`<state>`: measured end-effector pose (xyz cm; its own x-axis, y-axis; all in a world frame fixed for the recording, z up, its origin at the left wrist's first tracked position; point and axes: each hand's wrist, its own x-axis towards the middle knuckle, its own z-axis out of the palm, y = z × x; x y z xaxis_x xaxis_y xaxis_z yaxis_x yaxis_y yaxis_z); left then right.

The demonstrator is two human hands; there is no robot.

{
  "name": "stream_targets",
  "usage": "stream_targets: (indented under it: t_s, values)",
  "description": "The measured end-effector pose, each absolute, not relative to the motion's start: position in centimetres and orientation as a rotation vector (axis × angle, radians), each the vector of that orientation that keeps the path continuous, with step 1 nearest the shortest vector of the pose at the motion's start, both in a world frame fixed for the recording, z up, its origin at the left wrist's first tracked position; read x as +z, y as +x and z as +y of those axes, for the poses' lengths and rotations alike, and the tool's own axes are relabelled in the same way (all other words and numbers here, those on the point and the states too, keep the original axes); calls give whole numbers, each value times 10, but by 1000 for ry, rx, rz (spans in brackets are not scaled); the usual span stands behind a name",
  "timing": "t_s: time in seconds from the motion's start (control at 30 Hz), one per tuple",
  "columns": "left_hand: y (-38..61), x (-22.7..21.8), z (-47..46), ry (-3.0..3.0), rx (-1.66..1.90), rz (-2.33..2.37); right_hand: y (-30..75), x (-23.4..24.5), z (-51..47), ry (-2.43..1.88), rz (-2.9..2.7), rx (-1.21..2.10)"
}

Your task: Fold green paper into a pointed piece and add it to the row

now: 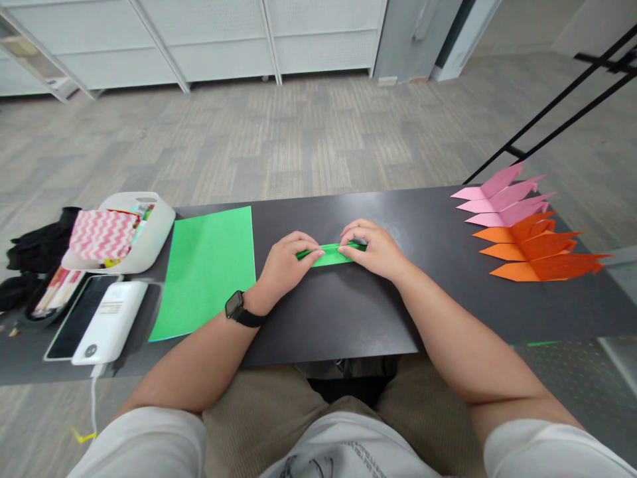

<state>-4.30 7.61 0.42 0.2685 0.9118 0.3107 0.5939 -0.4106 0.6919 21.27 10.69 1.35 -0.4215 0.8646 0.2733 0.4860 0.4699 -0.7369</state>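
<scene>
A narrow folded strip of green paper (330, 256) lies across the dark table in front of me. My left hand (290, 260) pinches its left end between thumb and fingers. At the other end, the thumb and fingers of my right hand (372, 247) close on the paper's upper edge. The fingers hide both ends of the strip. Left of my left hand lies a stack of flat green paper sheets (209, 272). Over on the right stand pink folded paper birds (502, 198) and orange folded paper birds (540, 249) in a row.
At the left, a white basket (159, 232) holds a pink zigzag-patterned pouch. Near it are a white power bank (110, 322) with a cable, a phone (74, 325), a pen tray (54, 295) and a black cloth item (42, 242). The dark table (328, 325) is narrow.
</scene>
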Motion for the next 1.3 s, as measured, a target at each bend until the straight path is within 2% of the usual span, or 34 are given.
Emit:
stream_targets:
  t_s: [0.37, 0.63, 0.83, 1.0, 1.13, 1.3]
  values:
    - [-46, 3, 79, 2126, 1006, 1372, 220, 9, 111, -1097, -2146, 620]
    - [-44, 14, 66, 2685, 987, 1486, 213, 8, 101, -973, -2156, 242]
    - [-42, 20, 60, 2796, 966, 1366, 205, 8, 95, -891, -2154, 149]
    - [-44, 22, 64, 2694, 1034, 1381, 209, 14, 95, -890, -2028, 194]
    - [-44, 25, 67, 2375, 1288, 1403, 209, 16, 95, -910, -1742, 298]
    - [-38, 28, 65, 2240, 1498, 1304, 194, 11, 87, -887, -1868, 522]
